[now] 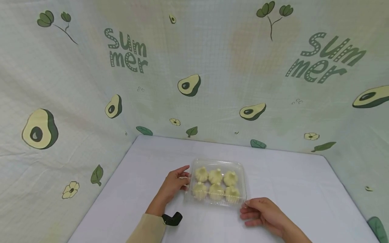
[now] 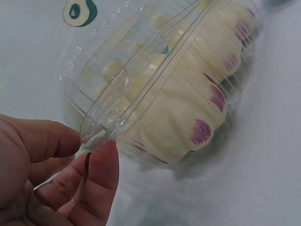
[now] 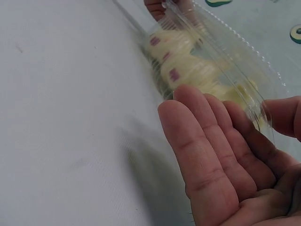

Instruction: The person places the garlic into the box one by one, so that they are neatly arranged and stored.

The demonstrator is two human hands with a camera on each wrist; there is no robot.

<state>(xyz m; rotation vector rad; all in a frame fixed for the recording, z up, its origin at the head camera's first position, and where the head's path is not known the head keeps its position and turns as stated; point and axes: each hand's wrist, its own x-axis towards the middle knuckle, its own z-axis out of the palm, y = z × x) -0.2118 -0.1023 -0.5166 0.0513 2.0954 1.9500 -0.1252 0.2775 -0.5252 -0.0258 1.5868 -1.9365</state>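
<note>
A clear plastic clamshell box [image 1: 241, 168] holds several pale garlic bulbs [image 1: 216, 176] in two rows. Its lid lies over them. At the box's left edge is my left hand [image 1: 171, 187]; in the left wrist view its thumb and a finger pinch the rim [image 2: 94, 141]. My right hand [image 1: 265, 214] is at the near right corner, where the right wrist view shows the thumb [image 3: 284, 113] and index finger pinching the edge while the other fingers extend below. Purple marks show on the lower parts of the bulbs [image 2: 176, 113].
The box is over a white tabletop [image 1: 288, 179]. Behind and at both sides hangs a pale cloth [image 1: 212, 50] printed with avocados, leaves and lettering. A black strap [image 1: 172, 219] is around my left wrist, beside a beige sleeve [image 1: 149, 229].
</note>
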